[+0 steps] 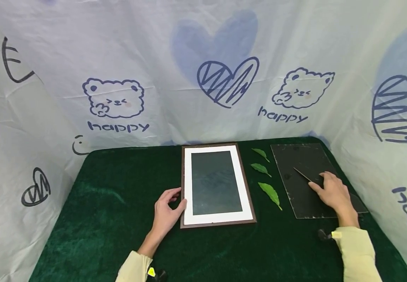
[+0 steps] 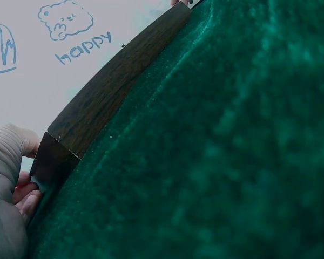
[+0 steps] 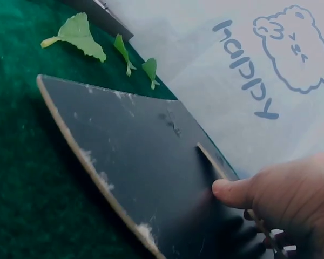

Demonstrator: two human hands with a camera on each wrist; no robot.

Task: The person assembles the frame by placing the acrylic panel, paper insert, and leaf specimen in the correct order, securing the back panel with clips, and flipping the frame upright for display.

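Note:
A picture frame (image 1: 184, 176) with a dark wooden edge, white mat and dark centre lies flat on green cloth. My left hand (image 1: 167, 209) grips its left side, thumb over the edge; the left wrist view shows thumb and fingers of this hand (image 2: 8, 189) around the brown frame (image 2: 119, 75). To the right lies a black backing board (image 1: 295, 196) with scuffed edges. Over it, my right hand (image 1: 335, 194) pinches a thin strut (image 1: 302, 174) on the board; the right wrist view shows the thumb of this hand (image 3: 291, 199) against the strut (image 3: 210, 162).
Three green leaves (image 1: 269, 192) lie in a column between the frame and the board. Green cloth (image 1: 101, 219) covers the table. White curtains (image 1: 168, 109) with blue drawings hang behind and at both sides.

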